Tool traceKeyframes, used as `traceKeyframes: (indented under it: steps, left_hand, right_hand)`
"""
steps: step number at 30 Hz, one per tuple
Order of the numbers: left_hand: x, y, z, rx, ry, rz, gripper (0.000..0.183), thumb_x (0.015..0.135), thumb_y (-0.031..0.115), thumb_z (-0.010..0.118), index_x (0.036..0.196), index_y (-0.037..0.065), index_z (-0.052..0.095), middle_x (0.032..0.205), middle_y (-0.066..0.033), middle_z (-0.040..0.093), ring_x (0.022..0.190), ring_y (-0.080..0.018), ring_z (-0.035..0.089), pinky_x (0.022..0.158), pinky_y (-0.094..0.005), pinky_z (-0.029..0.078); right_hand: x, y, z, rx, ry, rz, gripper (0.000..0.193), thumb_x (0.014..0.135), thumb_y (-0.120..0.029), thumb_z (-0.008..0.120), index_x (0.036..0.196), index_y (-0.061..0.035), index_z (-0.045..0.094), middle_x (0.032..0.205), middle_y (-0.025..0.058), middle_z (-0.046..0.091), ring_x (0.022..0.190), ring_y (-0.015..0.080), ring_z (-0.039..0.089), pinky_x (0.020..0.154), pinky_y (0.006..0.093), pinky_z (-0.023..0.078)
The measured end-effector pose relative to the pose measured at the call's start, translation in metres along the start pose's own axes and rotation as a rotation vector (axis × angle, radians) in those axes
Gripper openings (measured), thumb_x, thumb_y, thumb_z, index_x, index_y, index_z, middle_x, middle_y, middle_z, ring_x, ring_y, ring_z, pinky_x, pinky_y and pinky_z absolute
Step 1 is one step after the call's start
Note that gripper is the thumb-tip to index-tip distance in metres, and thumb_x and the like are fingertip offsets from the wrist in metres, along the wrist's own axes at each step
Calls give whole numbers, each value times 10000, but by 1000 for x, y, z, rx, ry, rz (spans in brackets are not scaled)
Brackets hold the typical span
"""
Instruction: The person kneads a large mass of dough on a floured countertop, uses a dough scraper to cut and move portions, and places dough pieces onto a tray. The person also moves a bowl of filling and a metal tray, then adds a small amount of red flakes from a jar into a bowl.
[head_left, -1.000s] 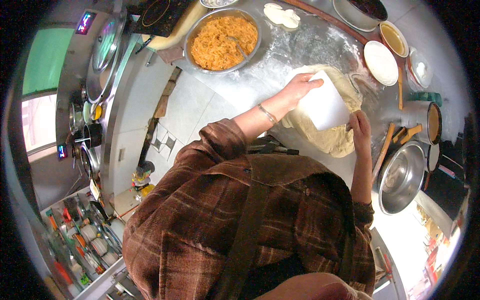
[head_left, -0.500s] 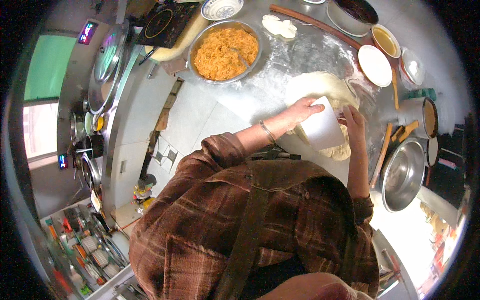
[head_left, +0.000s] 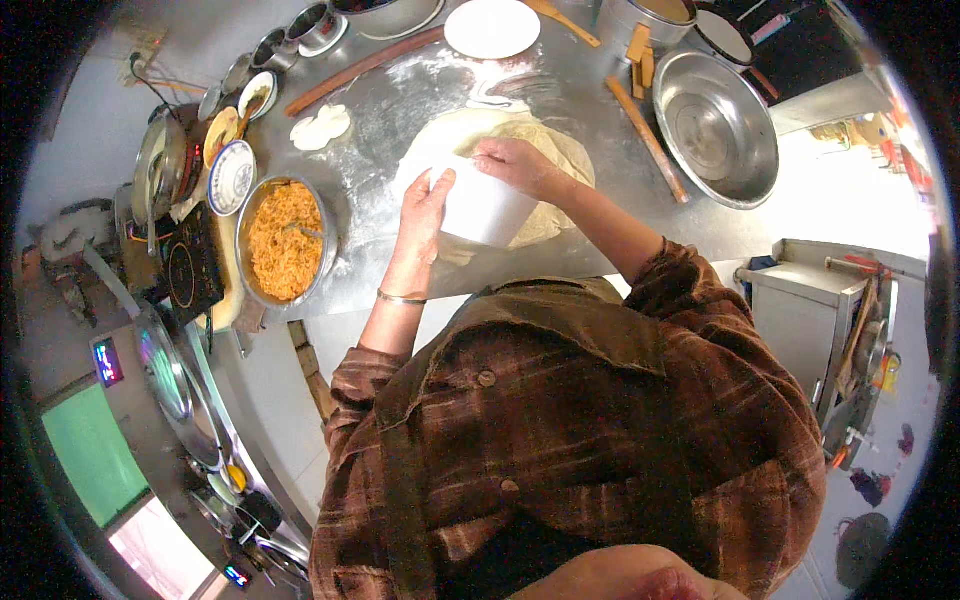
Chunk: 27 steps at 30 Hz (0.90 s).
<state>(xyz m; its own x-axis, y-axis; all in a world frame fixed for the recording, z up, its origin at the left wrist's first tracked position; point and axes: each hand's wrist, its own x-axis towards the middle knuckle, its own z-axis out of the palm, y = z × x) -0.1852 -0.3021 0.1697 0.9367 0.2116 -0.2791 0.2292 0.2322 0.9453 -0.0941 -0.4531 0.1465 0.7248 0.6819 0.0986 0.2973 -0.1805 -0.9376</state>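
Observation:
My left hand (head_left: 425,207) grips the left side of a smooth white tub-like container (head_left: 487,205), its thumb along the edge. The container tilts over a large pale sheet of dough (head_left: 562,150) on the floury metal table (head_left: 370,180). At the container's upper edge is my right hand (head_left: 518,165), its fingers curled together. What those fingers pinch, if anything, is too small to make out. Part of the dough is covered by the container and my hands.
Left of the dough stand a steel bowl of orange shredded filling (head_left: 285,240) and a small dough piece (head_left: 321,127). A long rolling pin (head_left: 365,70) and a white plate (head_left: 492,28) lie beyond. A wooden stick (head_left: 647,140) and a large steel basin (head_left: 716,130) are on the right.
The view has swung to the right, so the table things appear further left. My right hand has come over the container's upper edge; my left still holds its side.

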Motion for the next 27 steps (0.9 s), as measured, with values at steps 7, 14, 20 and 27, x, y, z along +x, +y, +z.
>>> traceKeyframes:
  steps: [7,14,20,27]
  left_hand:
    - [12,-8,-3,-101,-9,-7,213,858,142,522,1009,-4,555,939,-42,590,833,-103,540,726,-235,435]
    - [21,-17,-62,-419,250,-91,316,895,207,427,1114,-17,467,1071,-113,547,948,-211,544,818,-315,442]
    - [-10,-86,-146,-615,704,-119,367,887,219,397,1179,-3,411,1172,-118,501,1097,-266,463,927,-405,375]
    - [-42,-153,-192,-970,803,-1,310,853,122,384,1124,-18,440,1140,-133,496,1064,-296,475,905,-488,373]
  right_hand:
    - [-34,5,-31,41,-41,112,186,830,-212,512,756,-42,506,639,60,520,592,149,500,562,293,405]
    - [-68,22,-55,282,84,302,218,869,-225,487,735,-53,490,613,-18,445,558,70,431,509,232,378]
    - [-74,29,-45,213,247,393,235,886,-251,466,737,-73,500,610,-54,399,556,53,376,491,213,331]
    - [-64,19,-36,122,227,420,259,883,-226,475,673,-74,464,557,-46,351,499,49,310,459,223,266]
